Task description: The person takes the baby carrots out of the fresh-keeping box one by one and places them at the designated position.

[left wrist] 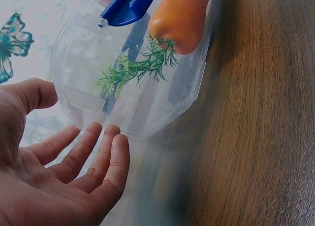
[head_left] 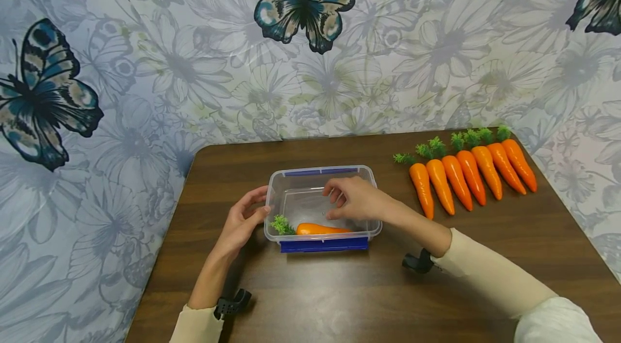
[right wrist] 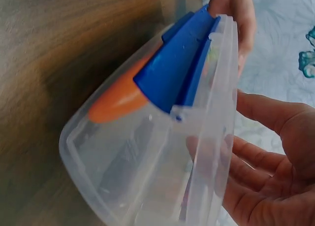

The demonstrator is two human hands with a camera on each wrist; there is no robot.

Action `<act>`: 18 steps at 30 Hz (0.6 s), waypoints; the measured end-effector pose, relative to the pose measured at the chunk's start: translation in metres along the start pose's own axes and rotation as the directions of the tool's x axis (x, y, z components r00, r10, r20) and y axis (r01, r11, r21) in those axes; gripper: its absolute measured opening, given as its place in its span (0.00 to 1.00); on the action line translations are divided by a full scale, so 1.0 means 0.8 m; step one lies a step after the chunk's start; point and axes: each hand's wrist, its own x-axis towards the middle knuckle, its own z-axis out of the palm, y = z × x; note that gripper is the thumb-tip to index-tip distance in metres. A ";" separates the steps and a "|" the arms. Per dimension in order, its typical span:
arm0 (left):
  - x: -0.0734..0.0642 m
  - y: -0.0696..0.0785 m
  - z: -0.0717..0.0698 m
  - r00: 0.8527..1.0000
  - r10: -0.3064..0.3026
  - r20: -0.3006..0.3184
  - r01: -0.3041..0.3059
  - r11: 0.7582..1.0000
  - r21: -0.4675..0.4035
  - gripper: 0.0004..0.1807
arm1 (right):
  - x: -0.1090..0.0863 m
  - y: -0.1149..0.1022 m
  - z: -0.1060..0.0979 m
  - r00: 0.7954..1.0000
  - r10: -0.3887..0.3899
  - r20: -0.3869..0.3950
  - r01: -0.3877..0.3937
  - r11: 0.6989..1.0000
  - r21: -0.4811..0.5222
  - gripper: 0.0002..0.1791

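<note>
A clear plastic food container (head_left: 301,200) with blue side latches (head_left: 324,245) stands lidless on the table. Inside, along its near wall, lies an orange carrot (head_left: 320,228), its frilly green top pointing left. My left hand (head_left: 242,219) is at the container's left side, thumb and fingertips right by the rim. In the left wrist view that hand (left wrist: 64,181) shows relaxed, spread fingers. Over the right half of the container is my right hand (head_left: 356,200), fingers loosely bent and nothing between them. The right wrist view shows the carrot (right wrist: 115,100) through the clear wall.
To the right, several more orange carrots (head_left: 470,177) lie side by side in a slanted row, green tops toward the back edge. The brown wooden table (head_left: 310,300) meets a wall (head_left: 204,73) with butterfly and flower prints. Each wrist wears a black strap (head_left: 233,304).
</note>
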 end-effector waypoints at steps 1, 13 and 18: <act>0.000 0.000 0.000 1.000 0.001 0.001 -0.001 1.000 -0.001 0.29 | 0.002 -0.002 0.003 1.000 0.004 0.021 -0.004 1.000 -0.004 0.24; 0.001 -0.002 -0.001 1.000 0.011 0.005 -0.011 1.000 0.002 0.29 | 0.016 -0.010 0.032 0.981 0.020 0.192 -0.018 1.000 -0.013 0.21; 0.001 -0.001 -0.002 1.000 0.009 0.006 -0.009 1.000 0.003 0.29 | 0.020 -0.010 0.035 0.976 0.008 0.218 0.006 0.998 -0.064 0.18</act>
